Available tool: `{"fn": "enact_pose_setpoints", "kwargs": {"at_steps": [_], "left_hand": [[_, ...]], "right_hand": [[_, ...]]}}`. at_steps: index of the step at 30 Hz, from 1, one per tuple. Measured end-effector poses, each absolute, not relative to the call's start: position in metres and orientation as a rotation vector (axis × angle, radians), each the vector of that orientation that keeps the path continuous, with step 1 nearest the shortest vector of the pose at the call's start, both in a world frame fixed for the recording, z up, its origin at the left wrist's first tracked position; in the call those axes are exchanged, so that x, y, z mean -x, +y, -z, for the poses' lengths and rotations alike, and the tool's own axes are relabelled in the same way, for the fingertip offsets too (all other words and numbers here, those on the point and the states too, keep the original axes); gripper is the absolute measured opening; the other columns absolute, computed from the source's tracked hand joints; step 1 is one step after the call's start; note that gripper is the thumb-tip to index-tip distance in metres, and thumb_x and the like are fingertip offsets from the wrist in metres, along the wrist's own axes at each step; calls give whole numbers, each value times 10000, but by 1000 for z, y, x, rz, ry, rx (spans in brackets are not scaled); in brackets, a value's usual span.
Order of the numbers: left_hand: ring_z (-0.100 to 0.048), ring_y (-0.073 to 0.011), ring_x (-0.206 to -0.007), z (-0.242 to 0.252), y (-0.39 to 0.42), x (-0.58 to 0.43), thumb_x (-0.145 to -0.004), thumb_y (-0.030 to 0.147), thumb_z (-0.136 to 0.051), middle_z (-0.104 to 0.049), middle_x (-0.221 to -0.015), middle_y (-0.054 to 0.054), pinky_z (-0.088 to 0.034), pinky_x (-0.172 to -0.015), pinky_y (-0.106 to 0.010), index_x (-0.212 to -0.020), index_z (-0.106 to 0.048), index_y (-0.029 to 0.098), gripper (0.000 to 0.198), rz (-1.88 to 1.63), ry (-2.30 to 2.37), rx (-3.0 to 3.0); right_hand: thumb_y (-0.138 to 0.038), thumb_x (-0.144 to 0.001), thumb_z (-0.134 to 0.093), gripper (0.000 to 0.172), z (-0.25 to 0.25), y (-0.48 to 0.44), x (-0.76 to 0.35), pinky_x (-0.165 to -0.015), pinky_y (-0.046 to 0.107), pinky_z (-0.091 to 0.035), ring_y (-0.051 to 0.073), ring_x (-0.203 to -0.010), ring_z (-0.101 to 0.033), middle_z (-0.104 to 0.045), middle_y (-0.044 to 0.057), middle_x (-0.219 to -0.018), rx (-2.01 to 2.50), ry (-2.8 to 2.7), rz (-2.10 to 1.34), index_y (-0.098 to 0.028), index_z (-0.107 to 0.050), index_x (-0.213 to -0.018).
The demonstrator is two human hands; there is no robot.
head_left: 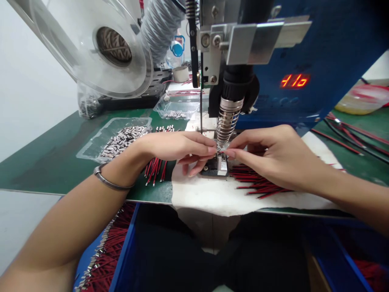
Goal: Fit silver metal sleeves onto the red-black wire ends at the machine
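My left hand (179, 148) and my right hand (267, 156) meet fingertip to fingertip under the coiled metal tip (226, 121) of a soldering machine. Both pinch something tiny I cannot make out, just above a small metal fixture (221, 166) on a white cloth (212, 194). A bundle of red-and-black wires (258, 182) lies under my right hand. Another bunch of wires (154, 168) lies under my left wrist, which wears a metal bangle (111, 182).
A clear tray of small metal terminals (121, 138) sits left on the green bench (45, 162). A clear reel (100, 44) hangs above it. The blue machine body shows a red display (294, 81). Blue bins of finished wires (106, 251) sit below the bench edge.
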State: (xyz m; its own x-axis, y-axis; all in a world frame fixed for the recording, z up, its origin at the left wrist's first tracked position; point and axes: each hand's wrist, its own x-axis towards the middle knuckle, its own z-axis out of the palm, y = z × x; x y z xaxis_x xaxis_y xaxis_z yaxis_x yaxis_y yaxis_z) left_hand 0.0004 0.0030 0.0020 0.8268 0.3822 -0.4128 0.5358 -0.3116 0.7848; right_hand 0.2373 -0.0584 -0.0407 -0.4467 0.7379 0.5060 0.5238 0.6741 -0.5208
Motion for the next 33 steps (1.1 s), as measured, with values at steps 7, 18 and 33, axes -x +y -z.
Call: {"fn": "enact_pose_setpoints", "kwargs": {"at_steps": [7, 18, 33], "left_hand": [[-513, -136, -593, -2, 3, -1, -1091, 312, -411, -649, -663, -33, -399, -580, -280, -724, -560, 197, 412, 164, 681, -1923], [-491, -127, -580, -3, 2, 0, -1086, 274, -410, -661, -663, -35, -420, -580, -260, -719, -575, 190, 412, 148, 676, -1921], [-480, -120, -563, 0, 2, 0, -1095, 304, -430, -665, -653, -30, -447, -596, -245, -703, -609, 184, 447, 127, 686, -1928]], "right_hand": [[-236, -960, -753, 143, 40, -59, -236, -336, 261, -325, 102, -411, -540, -662, -42, -544, 995, -2115, -461, -210, -792, -825], [-282, -953, -740, 160, 39, -59, -234, -407, 260, -378, 121, -459, -562, -695, -22, -581, 1055, -2068, -594, -211, -804, -825], [-295, -910, -685, 176, 34, -62, -232, -436, 277, -325, 111, -441, -491, -663, -22, -547, 1152, -2038, -655, -208, -800, -810]]}}
